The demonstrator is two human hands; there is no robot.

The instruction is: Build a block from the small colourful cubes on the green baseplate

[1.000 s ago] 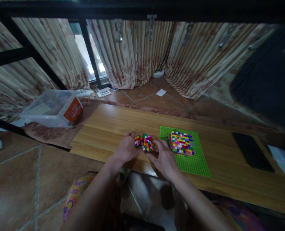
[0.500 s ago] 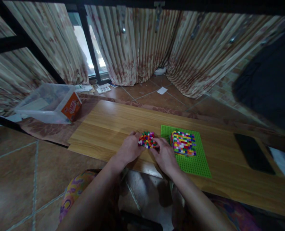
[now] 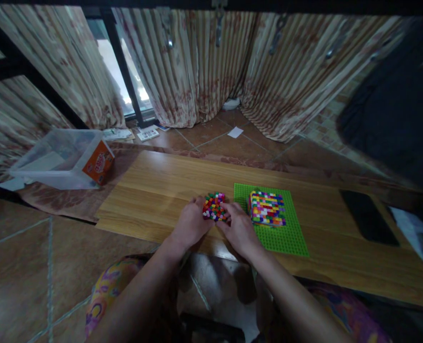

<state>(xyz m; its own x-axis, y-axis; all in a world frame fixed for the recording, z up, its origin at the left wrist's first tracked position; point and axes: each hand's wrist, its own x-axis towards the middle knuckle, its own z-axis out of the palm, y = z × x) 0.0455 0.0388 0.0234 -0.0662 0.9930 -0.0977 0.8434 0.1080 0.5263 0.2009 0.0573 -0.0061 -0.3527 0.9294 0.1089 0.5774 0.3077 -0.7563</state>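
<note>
A round heap of small multicoloured toy bricks (image 3: 214, 206) is on the wooden tabletop, between my two hands. My left hand (image 3: 193, 220) curls round its left side, thumb on the near edge and fingers on the far edge. Whether a dish lies under the bricks is hidden. My right hand (image 3: 238, 228) reaches in at the right edge, thumb and fingertips close together among the bricks. What they pinch is too small to tell. Just right of that hand lies a green studded baseplate (image 3: 285, 243), bearing a square block of stacked multicoloured bricks (image 3: 266, 208).
A dark phone-like slab (image 3: 368, 216) lies towards the right end of the wooden table (image 3: 161, 176). Beyond the table's left end stands a clear plastic bin (image 3: 61, 162) with an orange label. Long curtains (image 3: 211, 71) hang behind, above a tiled floor (image 3: 18, 267).
The whole view has shifted slightly, so most things sit a little further left. Both hands stay at the heap, with the right fingers still at its right edge.
</note>
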